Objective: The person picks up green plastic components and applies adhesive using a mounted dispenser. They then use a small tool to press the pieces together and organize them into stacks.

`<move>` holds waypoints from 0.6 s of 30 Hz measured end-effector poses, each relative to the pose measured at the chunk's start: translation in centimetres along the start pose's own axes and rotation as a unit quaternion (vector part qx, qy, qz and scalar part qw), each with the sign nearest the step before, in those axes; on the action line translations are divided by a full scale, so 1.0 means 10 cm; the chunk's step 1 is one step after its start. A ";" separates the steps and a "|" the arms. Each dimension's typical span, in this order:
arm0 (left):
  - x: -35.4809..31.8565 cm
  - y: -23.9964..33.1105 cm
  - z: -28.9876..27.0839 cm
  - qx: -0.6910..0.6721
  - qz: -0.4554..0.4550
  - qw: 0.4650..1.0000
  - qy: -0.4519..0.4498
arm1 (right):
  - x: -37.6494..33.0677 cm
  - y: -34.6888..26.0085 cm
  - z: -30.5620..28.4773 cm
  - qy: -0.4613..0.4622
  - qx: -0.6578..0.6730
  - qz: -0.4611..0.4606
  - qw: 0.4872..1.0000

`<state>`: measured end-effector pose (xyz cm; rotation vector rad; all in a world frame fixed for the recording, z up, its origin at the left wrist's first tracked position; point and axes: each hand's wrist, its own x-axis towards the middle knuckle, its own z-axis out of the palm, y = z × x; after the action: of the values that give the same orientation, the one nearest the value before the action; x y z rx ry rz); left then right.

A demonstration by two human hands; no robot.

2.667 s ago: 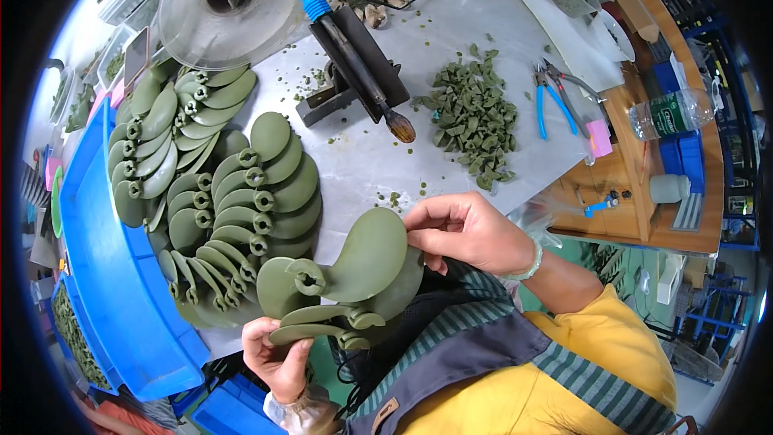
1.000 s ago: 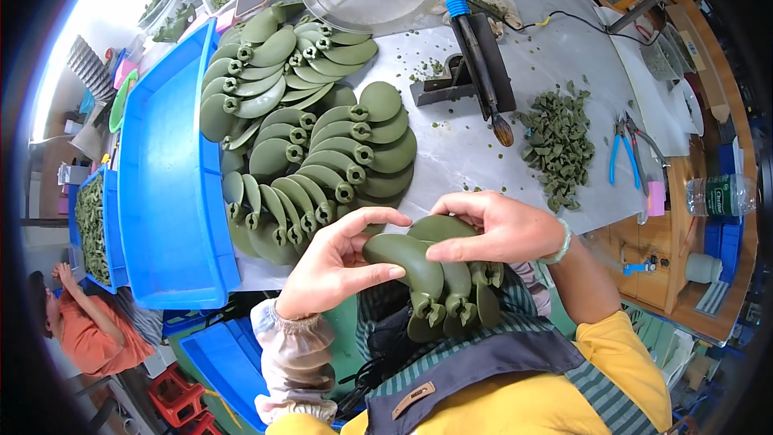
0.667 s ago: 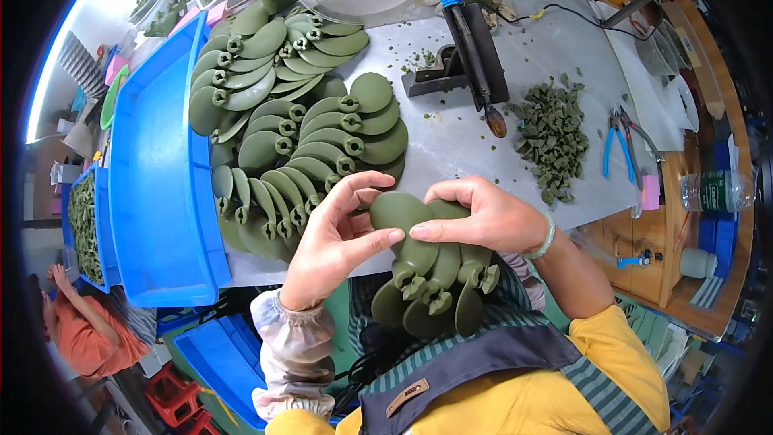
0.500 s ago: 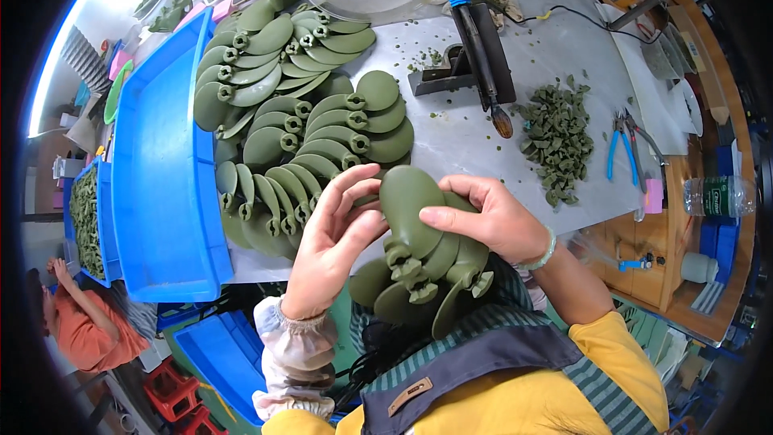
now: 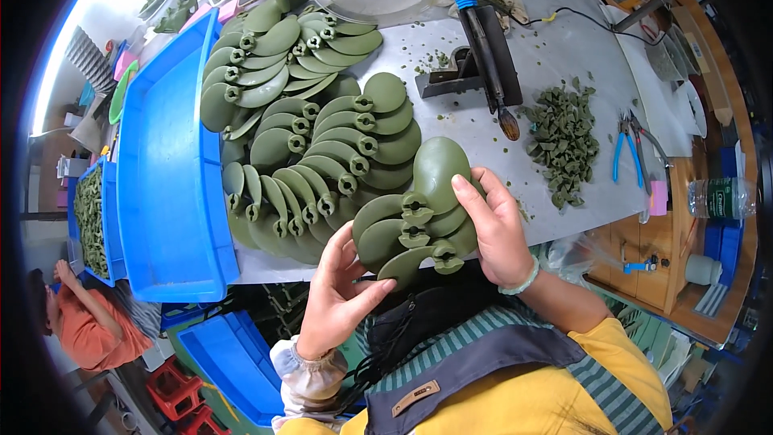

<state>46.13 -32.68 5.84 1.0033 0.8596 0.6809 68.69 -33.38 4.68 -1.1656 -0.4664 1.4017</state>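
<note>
Between my hands is a small stack of olive-green plastic double-oval pieces (image 5: 439, 171), notched at their middles. My right hand (image 5: 501, 234) pinches the stack from the right, thumb on top and fingers beneath. At the lower left of the stack, my left hand (image 5: 342, 294) holds the ovals' edges between thumb and fingers. The fingertips under the pieces are hidden. Just beyond my left hand, many similar green pieces (image 5: 326, 165) lie in overlapping rows on the table.
A blue tray (image 5: 165, 217) stands left of the rows. A blue-handled tool with a brown tip (image 5: 508, 125) leans on a black stand. Right of it lie a heap of green scraps (image 5: 564, 141) and blue-handled pliers (image 5: 625, 145). Another person (image 5: 97, 318) is at far left.
The held stack has turned and fanned out, its notched middles now lined up facing me. My left hand has moved down and right, from the stack's upper side to its lower left.
</note>
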 end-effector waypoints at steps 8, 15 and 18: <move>0.03 -0.07 0.05 -0.017 0.033 0.999 0.010 | -0.08 0.08 -0.01 0.012 0.029 0.012 0.999; 0.04 -0.24 0.03 -0.031 0.023 0.999 0.017 | -0.18 0.06 -0.18 0.008 0.045 0.060 0.997; 0.05 -0.24 0.12 -0.053 -0.012 0.998 0.014 | -0.19 0.07 -0.29 0.005 0.069 0.077 0.995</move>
<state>47.67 -33.76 3.84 0.8887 0.8504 0.7140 70.39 -36.24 3.61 -1.1144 -0.2724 1.5349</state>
